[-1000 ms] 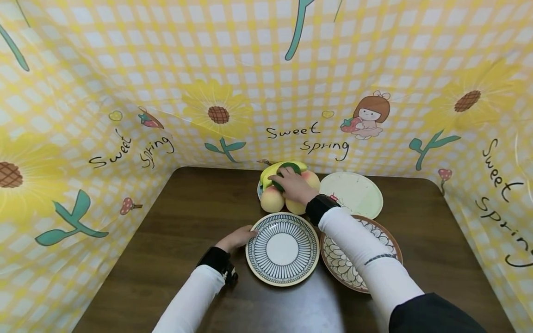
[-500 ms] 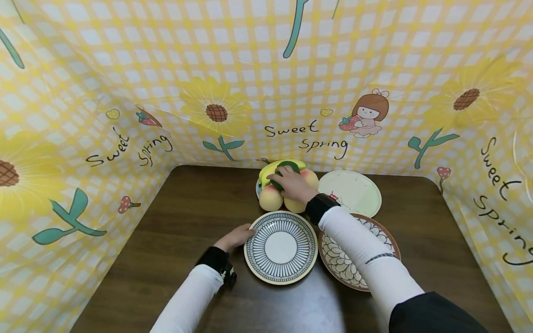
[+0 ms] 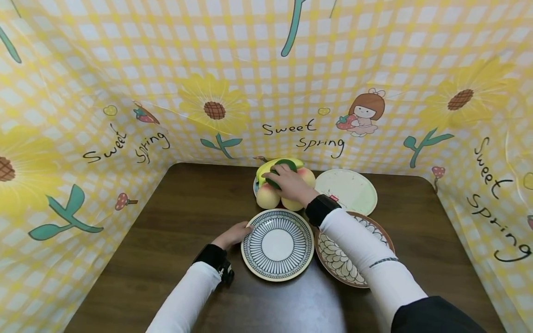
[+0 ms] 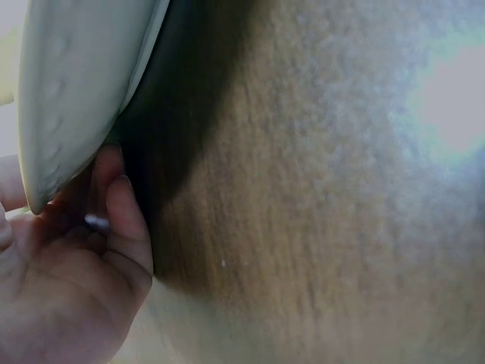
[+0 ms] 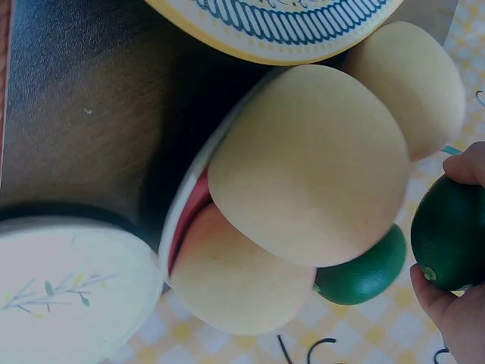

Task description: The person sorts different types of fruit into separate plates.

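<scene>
My left hand (image 3: 232, 234) grips the left rim of a white plate (image 3: 276, 245) with dark radiating stripes. In the left wrist view, the fingers lie beneath the raised edge of that plate (image 4: 76, 98). At the back, my right hand (image 3: 291, 184) reaches over a dish piled with fruit. It holds a dark green, smooth oval fruit (image 5: 447, 227) between thumb and fingers; the exact kind is unclear. Close by lie a second green fruit (image 5: 367, 269), several peaches (image 5: 311, 163) and yellow bananas (image 3: 262, 169). Fruit mostly hides the dish (image 5: 180, 208).
A pale green oval plate (image 3: 354, 189) lies right of the fruit. Partly beneath my right forearm is a brown-rimmed plate with a petal pattern (image 3: 337, 259). The dark wooden table (image 3: 179, 208) is enclosed by a yellow checked cloth (image 3: 250, 92) at back and sides.
The head view has shifted slightly, moving the scene a little left and up. Both hands keep their holds, with no other clear movement.
</scene>
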A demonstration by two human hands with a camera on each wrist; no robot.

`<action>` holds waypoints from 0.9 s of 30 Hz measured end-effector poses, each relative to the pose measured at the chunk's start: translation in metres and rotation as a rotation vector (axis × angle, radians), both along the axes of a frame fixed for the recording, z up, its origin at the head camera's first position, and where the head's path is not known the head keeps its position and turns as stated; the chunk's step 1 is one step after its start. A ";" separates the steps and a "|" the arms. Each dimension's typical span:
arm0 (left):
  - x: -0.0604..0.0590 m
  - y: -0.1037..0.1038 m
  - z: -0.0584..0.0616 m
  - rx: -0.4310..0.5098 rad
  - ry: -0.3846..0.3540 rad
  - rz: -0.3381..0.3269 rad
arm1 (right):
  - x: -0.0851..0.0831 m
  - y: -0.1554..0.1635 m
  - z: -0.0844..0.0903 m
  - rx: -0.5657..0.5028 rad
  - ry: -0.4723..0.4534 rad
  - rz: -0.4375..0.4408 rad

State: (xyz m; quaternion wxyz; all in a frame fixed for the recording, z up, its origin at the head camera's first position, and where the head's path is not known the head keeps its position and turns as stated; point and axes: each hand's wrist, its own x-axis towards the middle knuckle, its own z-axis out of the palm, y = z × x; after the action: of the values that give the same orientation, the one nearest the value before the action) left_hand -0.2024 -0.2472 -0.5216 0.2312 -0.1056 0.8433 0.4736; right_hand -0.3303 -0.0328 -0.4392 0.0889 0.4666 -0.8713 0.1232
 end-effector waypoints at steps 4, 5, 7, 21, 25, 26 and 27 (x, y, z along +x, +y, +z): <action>0.001 0.001 0.000 -0.018 0.018 -0.010 | 0.006 0.001 0.006 0.000 0.017 0.030; 0.002 0.001 0.001 -0.023 0.023 -0.015 | 0.008 0.002 0.007 0.002 0.018 0.034; 0.002 0.001 0.001 -0.028 0.027 -0.017 | 0.011 0.003 0.008 0.005 0.011 0.040; 0.002 0.001 -0.001 -0.050 0.013 -0.030 | 0.045 0.009 -0.002 -0.008 0.065 0.126; 0.001 0.002 0.001 -0.040 0.010 -0.024 | 0.055 0.012 -0.008 -0.012 0.049 0.184; 0.001 0.003 0.001 -0.041 0.007 -0.023 | 0.057 0.012 -0.010 -0.003 0.040 0.193; 0.000 0.003 0.001 -0.042 0.004 -0.024 | 0.060 0.012 -0.012 0.007 0.034 0.199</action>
State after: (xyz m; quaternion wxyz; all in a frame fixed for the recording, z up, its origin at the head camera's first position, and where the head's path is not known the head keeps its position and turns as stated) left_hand -0.2024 -0.2441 -0.5203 0.2326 -0.0994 0.8547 0.4534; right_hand -0.2708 -0.0205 -0.4508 0.0895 0.5531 -0.8195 0.1206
